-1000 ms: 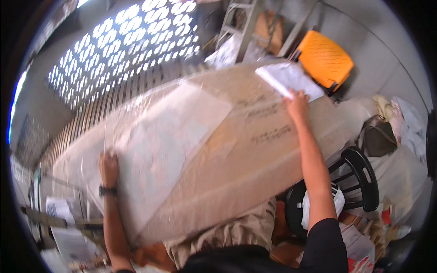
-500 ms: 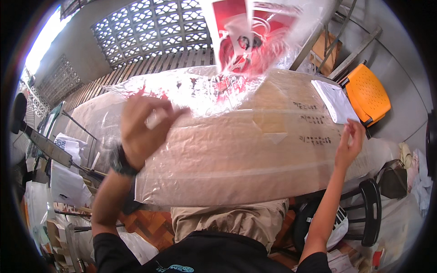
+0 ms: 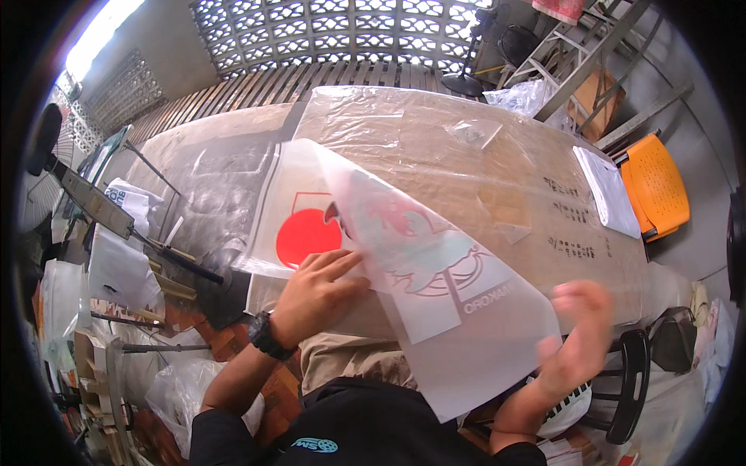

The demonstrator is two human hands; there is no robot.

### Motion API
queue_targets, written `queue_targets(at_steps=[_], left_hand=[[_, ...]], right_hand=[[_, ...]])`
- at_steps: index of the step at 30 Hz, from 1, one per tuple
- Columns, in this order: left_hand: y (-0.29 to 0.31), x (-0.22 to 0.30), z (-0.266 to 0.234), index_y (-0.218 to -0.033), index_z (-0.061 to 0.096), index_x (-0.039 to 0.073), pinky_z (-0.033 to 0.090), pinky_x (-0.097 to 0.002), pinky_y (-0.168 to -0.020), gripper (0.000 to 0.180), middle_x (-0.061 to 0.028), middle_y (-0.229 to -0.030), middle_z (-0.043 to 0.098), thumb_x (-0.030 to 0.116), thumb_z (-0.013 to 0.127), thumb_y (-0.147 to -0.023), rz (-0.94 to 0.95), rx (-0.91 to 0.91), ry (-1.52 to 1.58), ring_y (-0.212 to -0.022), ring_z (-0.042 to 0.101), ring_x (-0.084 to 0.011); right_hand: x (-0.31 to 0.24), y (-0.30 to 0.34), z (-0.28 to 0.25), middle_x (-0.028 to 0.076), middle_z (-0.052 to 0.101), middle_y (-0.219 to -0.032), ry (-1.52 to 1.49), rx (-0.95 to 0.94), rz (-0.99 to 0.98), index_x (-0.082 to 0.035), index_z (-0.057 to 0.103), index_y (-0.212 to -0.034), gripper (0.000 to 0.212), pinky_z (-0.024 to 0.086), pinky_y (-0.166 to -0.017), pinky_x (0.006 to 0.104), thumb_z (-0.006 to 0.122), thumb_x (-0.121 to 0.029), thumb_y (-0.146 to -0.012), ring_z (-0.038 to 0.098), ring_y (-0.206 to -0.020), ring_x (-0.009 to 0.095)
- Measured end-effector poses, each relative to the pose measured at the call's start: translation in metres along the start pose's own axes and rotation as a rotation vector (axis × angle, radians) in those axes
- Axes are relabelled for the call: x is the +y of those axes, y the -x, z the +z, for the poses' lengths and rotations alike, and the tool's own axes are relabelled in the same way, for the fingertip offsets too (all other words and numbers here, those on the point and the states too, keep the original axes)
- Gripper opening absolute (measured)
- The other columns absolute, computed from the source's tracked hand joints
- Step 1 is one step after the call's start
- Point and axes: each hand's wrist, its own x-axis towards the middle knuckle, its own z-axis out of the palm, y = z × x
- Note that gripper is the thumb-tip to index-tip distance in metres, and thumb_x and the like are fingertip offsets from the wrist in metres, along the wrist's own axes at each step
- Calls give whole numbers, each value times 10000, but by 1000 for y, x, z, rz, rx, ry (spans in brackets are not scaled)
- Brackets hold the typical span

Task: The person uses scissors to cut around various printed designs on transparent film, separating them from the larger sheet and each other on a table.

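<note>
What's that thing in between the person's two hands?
In the head view, a cloudy, see-through printed sheet with pink and pale green shapes stretches between the left hand and the blurry right hand.

Sheet (image 3: 423, 311) over table (image 3: 420, 140), cloth (image 3: 608, 194) at right, chair (image 3: 657, 182) beyond.

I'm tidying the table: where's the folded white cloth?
In the head view, the folded white cloth lies on the table at its right end, left of the orange chair.

Bright lattice wall (image 3: 334, 31), orange chair (image 3: 660, 185)
</note>
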Motion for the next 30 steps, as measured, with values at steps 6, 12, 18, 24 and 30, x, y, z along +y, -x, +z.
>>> queue_targets(at_steps=[6, 12, 18, 24, 30], left_hand=[[-19, 10, -2, -1348, 558, 104, 435, -429, -956, 692, -146, -1451, 475, 498, 720, -803, -168, -117, -27, -1109, 536, -333], [-27, 8, 4, -1377, 558, 130, 379, -446, -998, 708, -139, -1466, 444, 490, 730, -792, -128, -143, -115, -1147, 481, -351], [-44, -2, 11, -1176, 623, 48, 433, -488, -959, 461, -206, -1271, 566, 280, 725, -790, -75, -158, 12, -1181, 526, -390], [-164, -29, -8, -1147, 567, -58, 566, -436, -709, 565, -228, -853, 700, 456, 603, -916, 8, -617, -55, -800, 702, -381], [-225, -51, 14, -1196, 560, 17, 585, -322, -544, 470, -146, -852, 698, 405, 551, -929, -131, -771, 446, -693, 727, -237]], right_hand=[[12, -8, 30, 175, 434, -1478, 249, -1045, -78, -231, 657, -1223, 535, 228, -1149, 577, 792, -410, -738, 337, -1403, 382], [166, -68, -3, 189, 452, -1461, 798, -173, 58, -82, 608, -1261, 513, 286, -1125, 535, 764, -205, -788, 429, -1350, 338], [16, -36, 21, 103, 675, -1101, 23, -392, -339, -48, 694, -991, 221, 462, -957, 408, 741, -114, -785, 636, -1040, 262], [-19, 2, 5, 56, 692, -947, -180, -565, -336, -53, 674, -848, 179, 529, -721, 325, 790, -160, -765, 665, -789, 192], [-8, 55, -35, 88, 700, -794, -11, -159, 11, -18, 707, -845, 83, 516, -597, 313, 730, -54, -773, 661, -668, 231]])
